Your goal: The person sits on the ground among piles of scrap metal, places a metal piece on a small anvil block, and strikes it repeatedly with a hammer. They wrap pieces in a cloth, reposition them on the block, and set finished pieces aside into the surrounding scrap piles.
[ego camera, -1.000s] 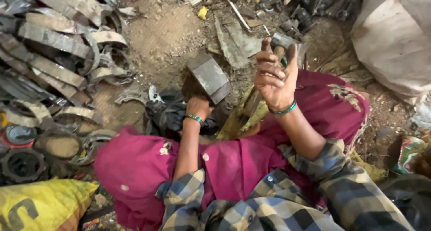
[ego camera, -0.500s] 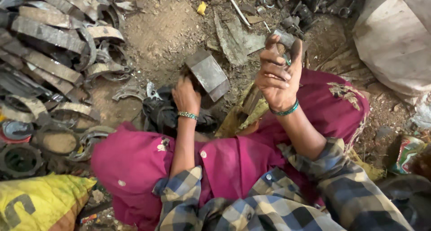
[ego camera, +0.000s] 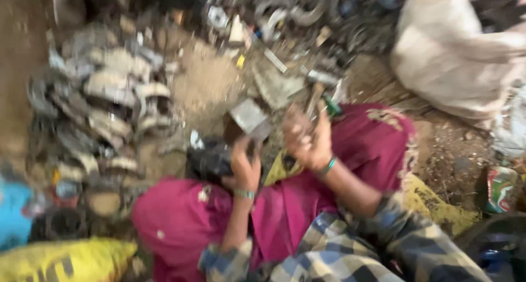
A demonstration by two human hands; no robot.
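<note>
The picture is motion-blurred. My left hand (ego camera: 244,168) grips the lower end of a flat grey metal piece (ego camera: 250,118) and holds it upright on a dark block (ego camera: 211,159) in front of my knees. Just to its right, my right hand (ego camera: 309,142) is closed around the wooden handle of a hammer (ego camera: 316,96), whose head points up and away. Both wrists wear green bangles. Magenta cloth (ego camera: 181,216) covers my knees, and my sleeves are plaid.
A heap of curved scrap metal strips (ego camera: 107,109) lies on the dirt at the left. More scrap parts (ego camera: 307,13) are piled at the top. A big white sack (ego camera: 460,52) stands at the right, a yellow sack (ego camera: 60,260) at the bottom left.
My right hand with the hammer has dropped lower and closer to the metal piece. My left hand stays on the piece. The view has shifted and blurred.
</note>
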